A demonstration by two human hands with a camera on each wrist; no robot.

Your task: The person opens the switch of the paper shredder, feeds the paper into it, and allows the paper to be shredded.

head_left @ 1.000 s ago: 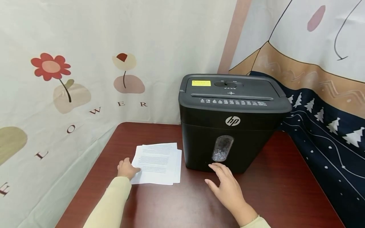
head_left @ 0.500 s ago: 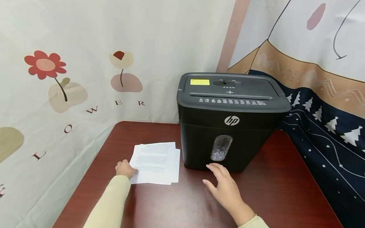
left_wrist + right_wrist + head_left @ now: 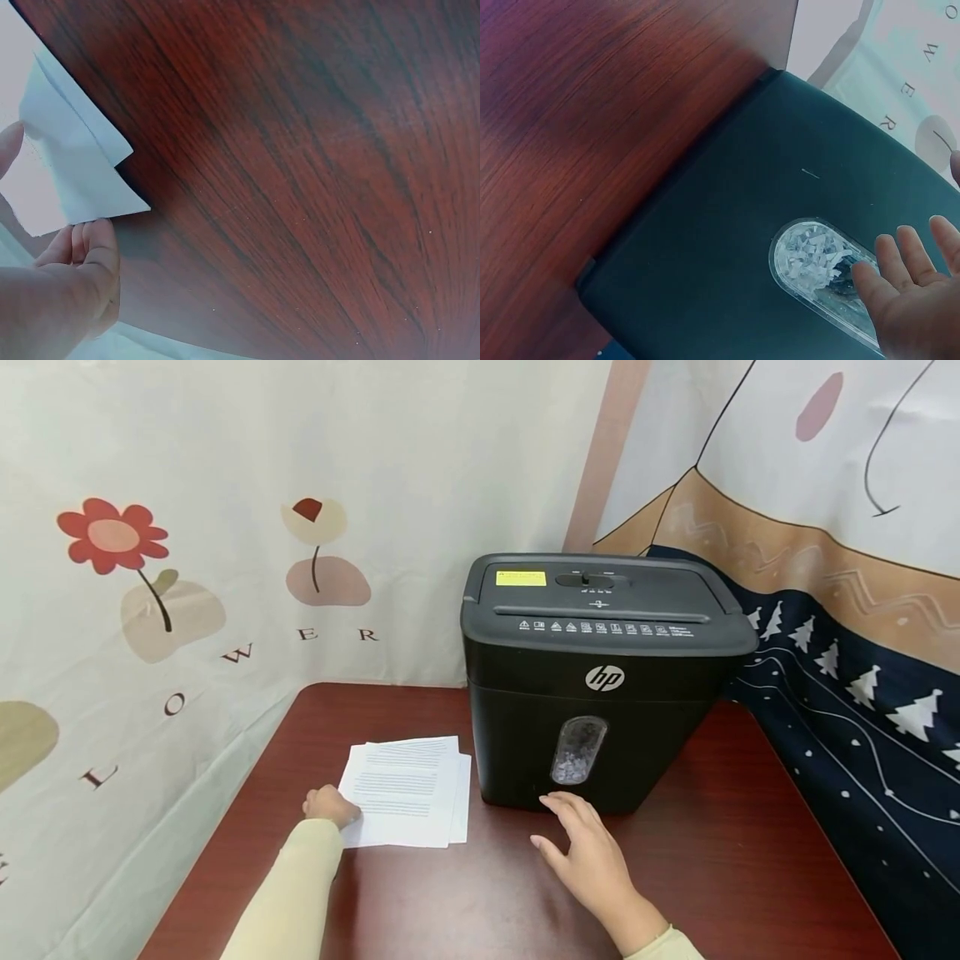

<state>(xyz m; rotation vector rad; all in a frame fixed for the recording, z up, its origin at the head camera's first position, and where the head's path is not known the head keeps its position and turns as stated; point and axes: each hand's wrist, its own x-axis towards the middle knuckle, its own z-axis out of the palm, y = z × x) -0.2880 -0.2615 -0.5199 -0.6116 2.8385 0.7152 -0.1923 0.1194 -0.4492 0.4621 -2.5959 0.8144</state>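
A small stack of printed paper sheets (image 3: 408, 793) lies on the table, its edges not quite lined up. At its left edge my left hand (image 3: 330, 806) grips the paper, the thumb over the top and the curled fingers (image 3: 94, 240) along the edge. To the right stands a black HP paper shredder (image 3: 547, 693) with a window (image 3: 579, 752) that shows white shreds inside. My right hand (image 3: 588, 856) is in front of the shredder's base, fingers spread and relaxed, holding nothing. In the right wrist view its fingers appear before the window.
The dark red wooden table (image 3: 420, 910) has a rounded far left corner. Behind it hangs a pale curtain (image 3: 420, 485) printed with flowers and letters. On the right, a patterned cloth (image 3: 847, 760) with white trees runs along the table's edge.
The head view has shifted slightly, so the whole scene sits a little further left. Left fingers look a bit more curled at the paper's edge. Paper, shredder and right hand stay in place.
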